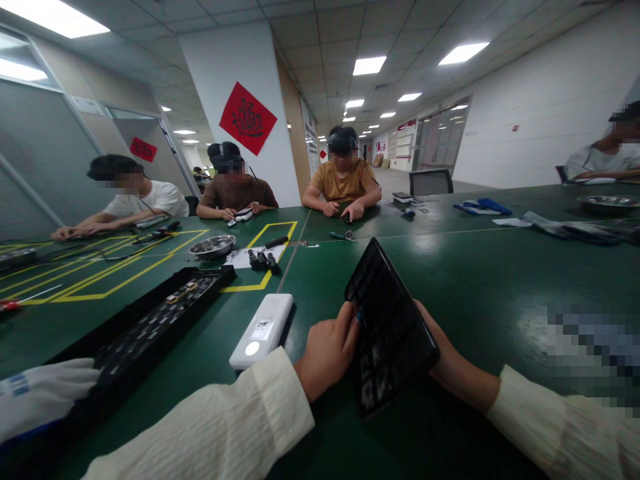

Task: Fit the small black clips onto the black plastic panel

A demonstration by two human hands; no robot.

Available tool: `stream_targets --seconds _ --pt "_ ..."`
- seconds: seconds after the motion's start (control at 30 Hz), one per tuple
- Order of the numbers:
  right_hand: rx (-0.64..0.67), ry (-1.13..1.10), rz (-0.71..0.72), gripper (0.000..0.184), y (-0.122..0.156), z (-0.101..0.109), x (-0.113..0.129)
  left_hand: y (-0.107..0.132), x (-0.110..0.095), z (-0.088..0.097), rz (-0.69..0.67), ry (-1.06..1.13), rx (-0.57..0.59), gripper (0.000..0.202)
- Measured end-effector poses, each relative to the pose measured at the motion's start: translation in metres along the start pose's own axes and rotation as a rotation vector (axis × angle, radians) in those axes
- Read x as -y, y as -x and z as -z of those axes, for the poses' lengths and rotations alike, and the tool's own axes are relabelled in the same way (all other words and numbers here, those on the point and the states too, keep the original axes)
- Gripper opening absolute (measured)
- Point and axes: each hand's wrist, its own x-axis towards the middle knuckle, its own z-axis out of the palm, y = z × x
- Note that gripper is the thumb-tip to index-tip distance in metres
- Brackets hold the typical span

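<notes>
Left hand (327,348) & right hand (453,365) both squeeze the black tray (393,313), tipped up off the table (500,280). Any next move needs a tight 2-hand hold, I think.

Two black trays (390,333) (150,320) — one white remote (263,330)

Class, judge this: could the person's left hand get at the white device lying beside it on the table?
Probably yes. The left hand grips the black tray, so it must let go first, but the white device lies close beside it with nothing between them.
</notes>
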Motion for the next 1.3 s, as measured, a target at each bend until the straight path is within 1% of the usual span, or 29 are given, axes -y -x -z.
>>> stream_targets --seconds 0.17,0.47,0.7,0.87,0.97,1.03,1.2,1.3 --pt "-0.006 0.004 -0.002 0.031 0.0011 -0.0019 0.0016 0.0012 -0.0003 0.0006 -0.031 -0.038 -0.010 0.029" --pt "0.000 0.002 0.007 0.030 0.0040 -0.0033 0.0037 -0.0021 -0.0011 0.0014 -0.004 -0.019 0.021 0.042" --pt "-0.005 -0.002 0.001 0.032 0.0008 -0.0023 0.0010 -0.0007 -0.0003 -0.0012 0.031 0.015 -0.016 0.028" --pt "0.006 -0.006 -0.006 0.030 0.0019 -0.0019 0.0016 -0.0002 0.0007 -0.0024 0.029 0.067 -0.029 0.029" --pt "0.003 -0.009 -0.017 0.029 0.0041 -0.0035 0.0037 0.0007 0.0003 -0.0008 0.000 0.086 -0.036 0.027" --pt "0.000 -0.008 -0.013 0.027 0.0042 -0.0041 0.0039 0.0006 0.0004 -0.0001 -0.018 0.072 -0.030 0.026" --pt "0.008 -0.002 0.014 0.028 0.0010 -0.0022 0.0010 -0.0011 0.0007 0.0011 0.017 0.012 0.016 0.033" --pt "0.013 -0.006 0.012 0.028 0.0001 -0.0011 0.0002 -0.0013 0.0005 0.0021 0.008 0.005 0.021 0.035"
